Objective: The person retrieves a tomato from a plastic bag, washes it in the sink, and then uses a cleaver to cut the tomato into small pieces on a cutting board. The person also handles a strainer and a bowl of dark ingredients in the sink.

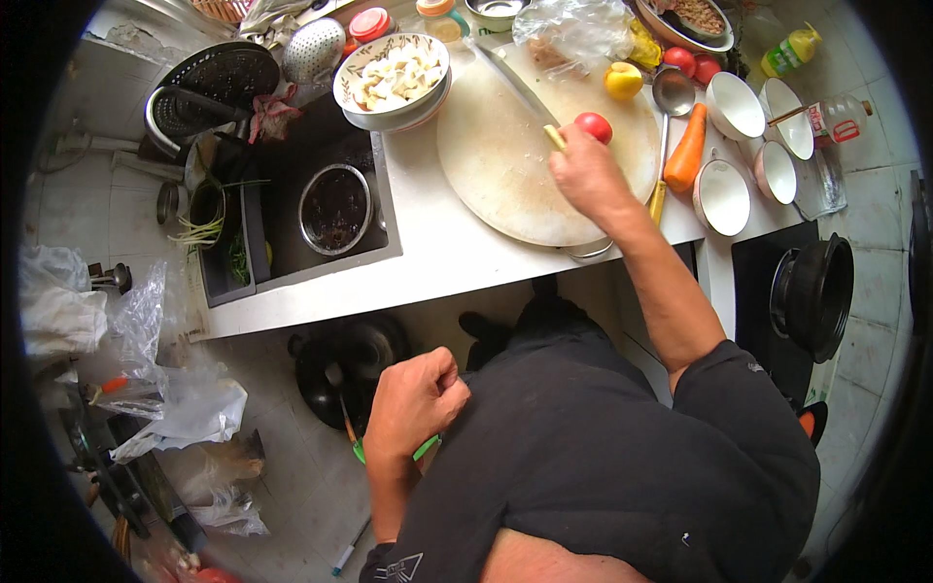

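Observation:
My right hand [589,171] is closed around the pale handle of a kitchen knife [517,86]; its fingertips are hidden. The blade points up and left over a round cutting board [503,175]. Just beyond the knuckles is a red tomato [594,127]. A yellow, peach-like fruit [623,80] sits at the board's far right, and a clear plastic bag [576,33] lies over its back edge. My left hand [415,401], fingers curled in, hangs off the counter in front of my body. Nothing shows in it.
A bowl of pale cut pieces [401,76] stands left of the board, beside the dark sink [284,167]. To the right lie a ladle [674,91], a carrot [685,149] and several white bowls [721,197]. A dark pot [820,299] stands on the right; a wok [321,393] sits below the counter.

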`<state>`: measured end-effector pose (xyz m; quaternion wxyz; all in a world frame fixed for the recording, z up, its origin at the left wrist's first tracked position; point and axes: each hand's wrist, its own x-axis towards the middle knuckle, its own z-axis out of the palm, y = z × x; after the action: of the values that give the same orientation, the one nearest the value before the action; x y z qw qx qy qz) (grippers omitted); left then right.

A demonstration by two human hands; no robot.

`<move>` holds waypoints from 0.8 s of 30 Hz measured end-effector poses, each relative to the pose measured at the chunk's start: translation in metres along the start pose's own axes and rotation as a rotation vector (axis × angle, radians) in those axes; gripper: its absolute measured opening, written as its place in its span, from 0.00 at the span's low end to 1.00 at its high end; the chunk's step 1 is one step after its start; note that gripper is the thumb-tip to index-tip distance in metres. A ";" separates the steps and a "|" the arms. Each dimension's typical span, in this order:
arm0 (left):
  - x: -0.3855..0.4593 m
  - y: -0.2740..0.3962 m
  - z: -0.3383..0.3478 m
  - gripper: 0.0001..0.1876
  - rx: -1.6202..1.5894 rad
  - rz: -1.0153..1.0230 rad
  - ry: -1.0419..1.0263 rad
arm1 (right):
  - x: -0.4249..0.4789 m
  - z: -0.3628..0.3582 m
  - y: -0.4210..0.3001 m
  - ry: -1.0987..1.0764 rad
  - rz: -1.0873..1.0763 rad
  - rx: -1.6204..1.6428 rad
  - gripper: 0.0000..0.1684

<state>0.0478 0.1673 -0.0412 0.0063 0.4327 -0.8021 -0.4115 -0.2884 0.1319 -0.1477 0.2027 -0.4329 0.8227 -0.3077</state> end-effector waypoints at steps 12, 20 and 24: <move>0.022 0.011 0.001 0.09 0.021 0.058 -0.118 | -0.072 -0.116 0.024 0.191 -0.040 0.120 0.21; 0.025 0.014 -0.002 0.09 -0.003 0.021 -0.127 | -0.074 -0.139 0.023 -0.084 0.082 -0.095 0.16; 0.024 0.011 0.002 0.09 -0.034 0.022 -0.104 | -0.068 -0.141 0.027 -0.120 0.004 -0.154 0.15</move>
<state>0.0244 0.1547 -0.0434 -0.0238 0.4016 -0.7991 -0.4468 -0.3514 0.2472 -0.0589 0.2183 -0.4631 0.8312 -0.2166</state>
